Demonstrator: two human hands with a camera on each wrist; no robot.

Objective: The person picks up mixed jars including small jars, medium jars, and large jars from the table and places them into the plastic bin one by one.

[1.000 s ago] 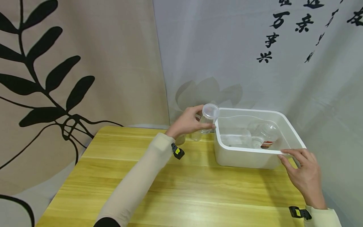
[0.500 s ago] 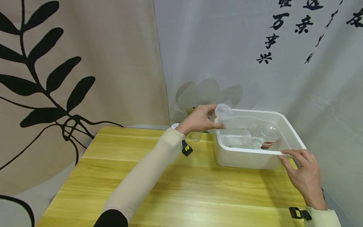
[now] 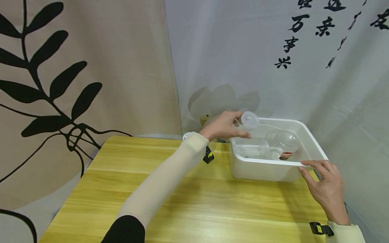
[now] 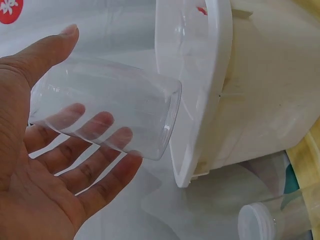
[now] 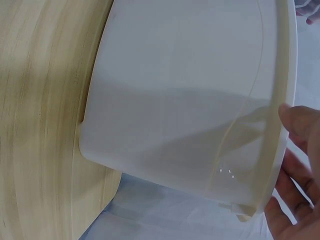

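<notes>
My left hand (image 3: 223, 125) holds a clear plastic jar (image 3: 250, 120) with a translucent lid over the left side of a white plastic bin (image 3: 261, 168). In the left wrist view the jar (image 4: 115, 100) lies between the thumb and the curled fingers, its bottom towards the bin's rim (image 4: 220, 75). Inside the bin rest a clear container (image 3: 252, 147) and a clear bottle (image 3: 287, 141) with a red and white label. At the bin's front right corner my right hand (image 3: 325, 184) pinches the rim, thumb outside and fingers over the edge.
Behind the left forearm, partly hidden, stand a white-lidded item (image 3: 186, 135) and a tan piece (image 3: 204, 120). A lidded clear container (image 4: 257, 222) shows low in the left wrist view. The wooden table (image 3: 231, 209) meets printed curtains (image 3: 136, 67) at the back.
The left hand has carried the jar rightwards, from beside the bin's left rim to over its inside. My right hand stays on the rim.
</notes>
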